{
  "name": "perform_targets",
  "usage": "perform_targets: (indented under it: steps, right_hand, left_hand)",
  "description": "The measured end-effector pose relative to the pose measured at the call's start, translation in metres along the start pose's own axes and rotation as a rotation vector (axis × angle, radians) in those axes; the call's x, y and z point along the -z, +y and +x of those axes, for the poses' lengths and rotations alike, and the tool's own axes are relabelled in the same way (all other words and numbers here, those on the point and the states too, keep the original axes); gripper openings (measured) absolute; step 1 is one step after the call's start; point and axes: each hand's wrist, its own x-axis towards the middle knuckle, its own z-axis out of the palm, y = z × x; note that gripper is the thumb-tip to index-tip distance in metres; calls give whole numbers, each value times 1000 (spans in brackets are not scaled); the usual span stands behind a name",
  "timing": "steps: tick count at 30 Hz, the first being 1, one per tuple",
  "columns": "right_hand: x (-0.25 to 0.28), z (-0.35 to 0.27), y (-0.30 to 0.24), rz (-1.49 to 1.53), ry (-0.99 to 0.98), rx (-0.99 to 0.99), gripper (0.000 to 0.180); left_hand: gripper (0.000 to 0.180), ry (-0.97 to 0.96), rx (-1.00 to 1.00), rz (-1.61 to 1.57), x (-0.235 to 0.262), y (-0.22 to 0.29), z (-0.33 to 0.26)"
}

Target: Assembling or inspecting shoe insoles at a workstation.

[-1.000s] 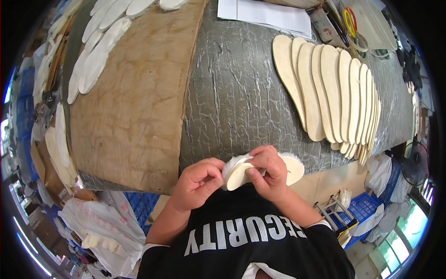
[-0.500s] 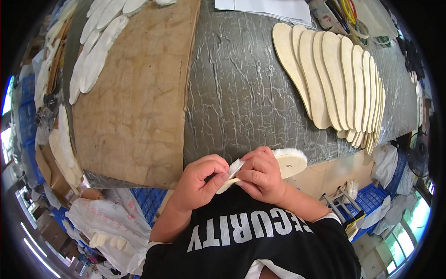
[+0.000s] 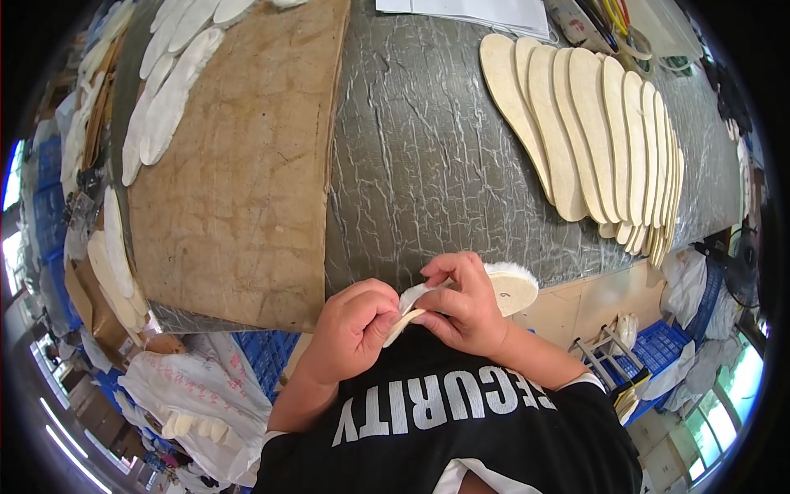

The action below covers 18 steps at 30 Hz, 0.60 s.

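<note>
A fluffy insole [image 3: 515,293], cream on one face with a white pile edge, is held at the table's near edge, close to my body. My left hand [image 3: 352,329] pinches its left end between thumb and bent fingers. My right hand [image 3: 467,303] grips it further along, thumb below and index finger raised and curled above. Between the hands the white pile layer stands apart from the cream layer. The rounded right end sticks out past my right hand, and my fingers cover the middle.
A fanned row of cream insoles [image 3: 588,136] lies at the right on the dark table cover [image 3: 411,156]. At the left is a brown board [image 3: 239,181] with white fluffy insoles [image 3: 183,95] beyond it. Papers [image 3: 469,12] and a container of tools [image 3: 580,25] stand at the back.
My right index finger has lifted and curled higher above the insole. The hands stay close together, and the white layer between them shows at a different angle.
</note>
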Motion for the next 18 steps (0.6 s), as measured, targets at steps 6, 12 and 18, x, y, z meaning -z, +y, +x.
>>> perform_targets:
  steps: [6,12,18]
  right_hand:
    - [-1,6,2,-53,-47,99,28]
    - [0,3,3,-8,-111,32,34]
    - [9,5,17,-27,-186,-17,42]
  left_hand:
    - [11,-10,23,14,4,5,-2]
    - [28,-106,192,47,5,-3,-11]
    - [23,6,157,1,7,-24,-22]
